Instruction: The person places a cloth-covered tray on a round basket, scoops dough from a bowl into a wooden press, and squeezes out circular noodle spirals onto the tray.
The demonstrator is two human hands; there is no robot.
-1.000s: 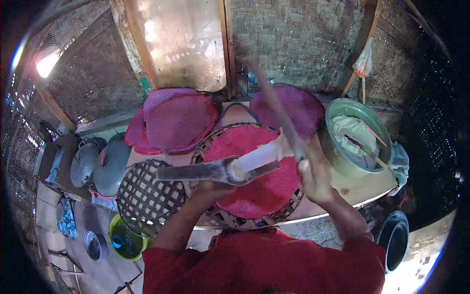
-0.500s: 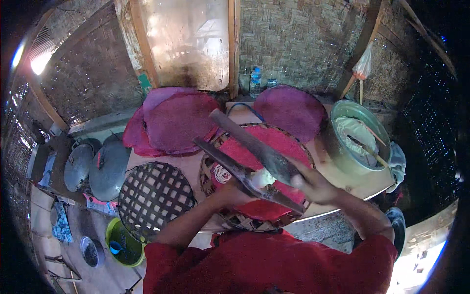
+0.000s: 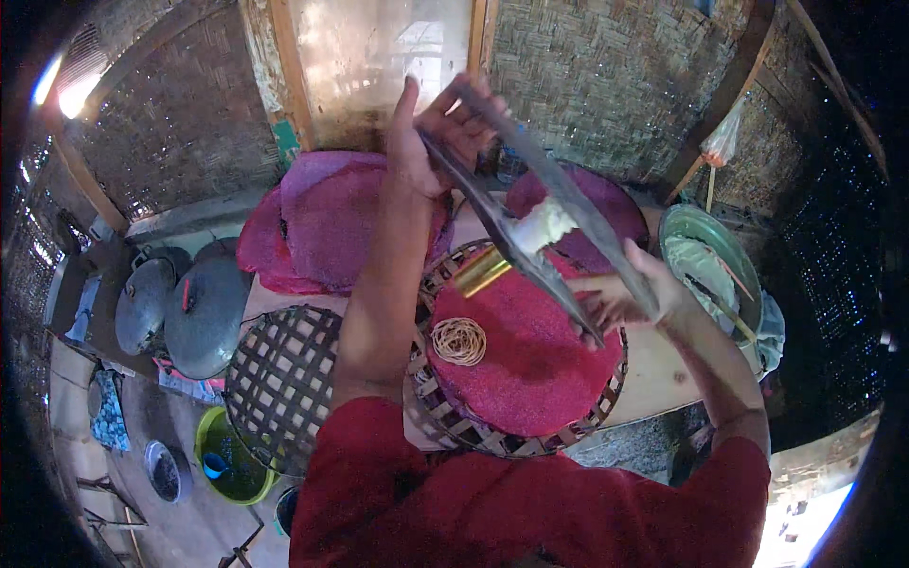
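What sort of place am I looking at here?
Likely a simple rustic kitchen or small food workshop, with woven walls. Lidded pans stand at the left, a green pot holds a pale dough-like mass, and a coil of pale strands lies on the work surface.

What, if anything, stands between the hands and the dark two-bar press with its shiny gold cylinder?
Nothing visible: the press has the left hand at its far end, the right hand at its near end.
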